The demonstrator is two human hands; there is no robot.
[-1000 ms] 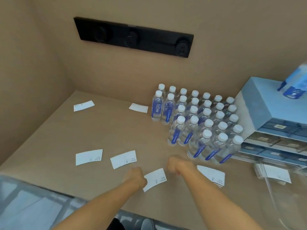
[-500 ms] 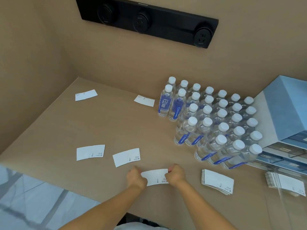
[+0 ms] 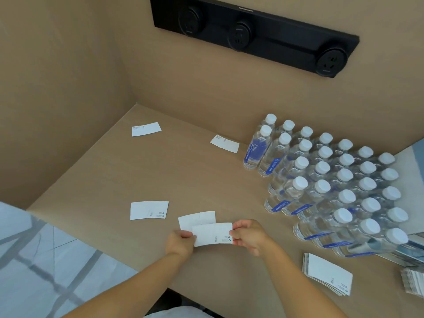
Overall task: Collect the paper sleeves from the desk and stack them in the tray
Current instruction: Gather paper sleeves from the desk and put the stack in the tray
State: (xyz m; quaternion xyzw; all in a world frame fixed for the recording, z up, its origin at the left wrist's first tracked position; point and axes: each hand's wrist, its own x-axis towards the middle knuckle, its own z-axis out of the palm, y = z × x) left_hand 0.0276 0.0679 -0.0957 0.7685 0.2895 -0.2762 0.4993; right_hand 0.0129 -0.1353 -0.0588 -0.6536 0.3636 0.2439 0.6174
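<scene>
I hold a white paper sleeve (image 3: pixel 212 234) flat between both hands, just above the desk near its front edge. My left hand (image 3: pixel 180 243) pinches its left end and my right hand (image 3: pixel 249 235) pinches its right end. Directly behind it another sleeve (image 3: pixel 197 219) lies on the desk, partly covered. More loose sleeves lie at the left (image 3: pixel 149 210), far left back (image 3: pixel 146 129) and back middle (image 3: pixel 224 143). A stack of sleeves (image 3: pixel 328 274) rests at the front right. The tray is not clearly visible.
Several water bottles (image 3: pixel 332 184) with white caps stand packed together at the right. A second sleeve pile (image 3: pixel 414 282) shows at the right frame edge. A black socket strip (image 3: pixel 254 33) is on the back wall. The tan desk (image 3: pixel 160 175) meets walls at the left and back.
Both hands picked the sleeve up from the desk and now hold it by its ends, slightly raised and over the neighbouring sleeve. The camera view tilted down and shifted left.
</scene>
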